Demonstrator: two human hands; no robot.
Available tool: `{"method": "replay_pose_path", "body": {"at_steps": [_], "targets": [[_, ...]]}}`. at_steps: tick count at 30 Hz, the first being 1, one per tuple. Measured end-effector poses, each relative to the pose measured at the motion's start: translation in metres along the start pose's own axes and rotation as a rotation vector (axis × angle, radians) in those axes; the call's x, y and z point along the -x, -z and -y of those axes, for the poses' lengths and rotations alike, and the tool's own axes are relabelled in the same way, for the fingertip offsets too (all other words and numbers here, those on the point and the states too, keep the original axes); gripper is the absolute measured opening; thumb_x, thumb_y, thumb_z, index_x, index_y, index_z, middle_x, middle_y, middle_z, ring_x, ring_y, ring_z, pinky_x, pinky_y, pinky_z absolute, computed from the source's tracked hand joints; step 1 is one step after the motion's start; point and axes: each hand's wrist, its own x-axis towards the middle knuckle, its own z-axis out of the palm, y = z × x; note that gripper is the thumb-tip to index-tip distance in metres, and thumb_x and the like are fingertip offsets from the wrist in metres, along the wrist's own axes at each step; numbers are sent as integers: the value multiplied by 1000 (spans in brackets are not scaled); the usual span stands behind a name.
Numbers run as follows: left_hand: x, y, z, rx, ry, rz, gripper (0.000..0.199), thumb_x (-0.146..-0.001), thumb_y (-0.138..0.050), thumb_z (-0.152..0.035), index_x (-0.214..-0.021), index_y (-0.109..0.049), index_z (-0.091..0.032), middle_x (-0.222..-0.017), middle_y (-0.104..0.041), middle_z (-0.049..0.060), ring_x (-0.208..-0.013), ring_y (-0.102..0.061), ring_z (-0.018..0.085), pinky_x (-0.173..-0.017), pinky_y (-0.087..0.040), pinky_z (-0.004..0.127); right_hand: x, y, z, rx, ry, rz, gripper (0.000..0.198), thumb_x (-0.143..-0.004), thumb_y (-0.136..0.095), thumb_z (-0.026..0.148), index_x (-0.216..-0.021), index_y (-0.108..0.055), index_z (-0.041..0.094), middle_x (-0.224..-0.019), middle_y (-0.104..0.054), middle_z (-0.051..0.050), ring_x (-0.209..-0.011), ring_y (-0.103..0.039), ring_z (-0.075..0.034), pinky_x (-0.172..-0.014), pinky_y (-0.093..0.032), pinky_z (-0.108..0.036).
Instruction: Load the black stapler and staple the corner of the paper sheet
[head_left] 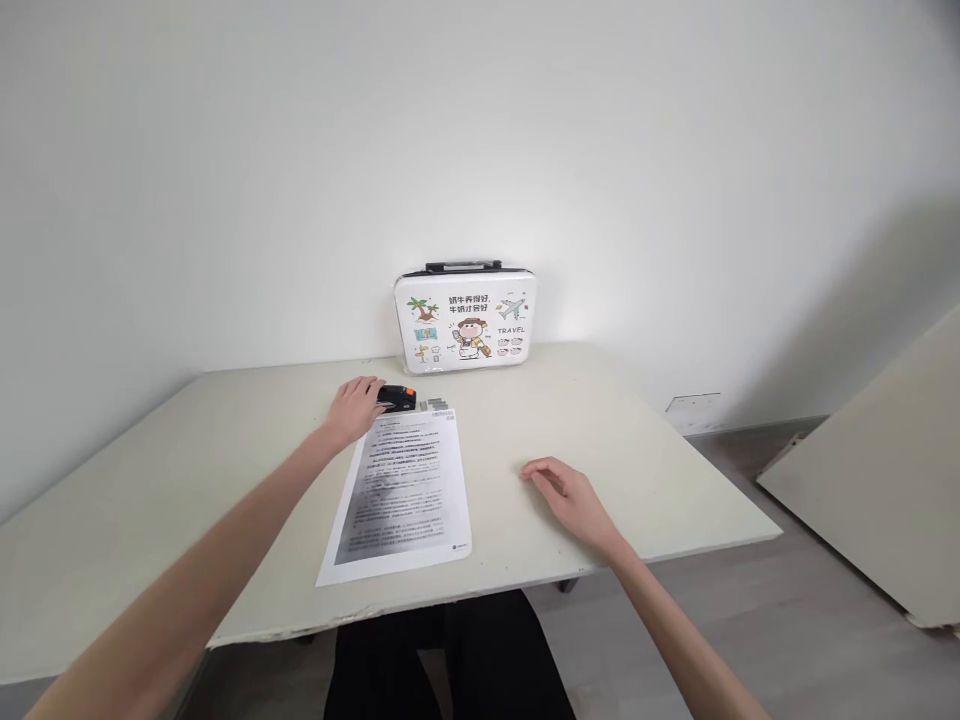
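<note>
My left hand [355, 408] is closed over the left end of a black stapler [397, 398] with an orange part at its right end. The fingers cover much of it. Right of the stapler lie a few small grey strips [436, 404] that look like staples. Just below is a printed sheet of paper [405, 490], flat on the table, its upper left edge partly under my left wrist. My right hand [571, 497] rests on the table to the right of the sheet, holding nothing, its fingers loosely bent with a gap to the thumb.
A white case [465, 345] with cartoon prints and a black handle stands against the wall at the table's back. The pale table [517, 540] has a worn front edge near my legs. At the far right a white panel [877, 470] stands on the floor.
</note>
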Motion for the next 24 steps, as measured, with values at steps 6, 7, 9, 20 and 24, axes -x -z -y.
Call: {"method": "replay_pose_path", "body": {"at_steps": [6,7,9,20,24], "targets": [[-31,-11,2,-50,38,77,37,-96,-53,-50,-112,-66,-20,-118,-73,18,-121,-63,37,-111,-36,54,-3,1,-1,-12,7,1,30,-104,-48,48,-108,-71,29,-115,-76,-7,-111,-70,-25,-99,-54,-41],[-32,-9,3,-53,44,82,35,-96,-53,-50,-110,-66,-20,-114,-74,17,-117,-64,37,-109,-37,53,-4,1,0,-9,7,1,30,-104,-48,47,-108,-70,29,-115,-76,-7,-111,-70,-25,-99,-54,-41],[-31,-3,5,-54,54,83,33,-97,-51,-47,-108,-67,-21,-113,-74,17,-113,-67,37,-105,-41,52,-4,2,0,-4,9,2,30,-103,-48,48,-108,-70,29,-115,-76,-6,-111,-70,-25,-99,-54,-41],[68,49,-97,309,27,-32,43,-101,-48,-59,-130,-58,-28,-123,-71,5,-103,-71,28,-86,-53,38,-1,2,5,-31,-34,-24,33,-103,-49,52,-108,-70,27,-112,-77,-7,-110,-71,-26,-96,-53,-39],[87,41,-155,409,-97,56,30,-104,-52,-49,-123,-57,-26,-118,-72,4,-97,-72,26,-79,-53,36,-1,3,4,-105,-77,-134,43,-103,-45,61,-107,-68,25,-111,-77,-9,-109,-72,-27,-100,-52,-41]]}}
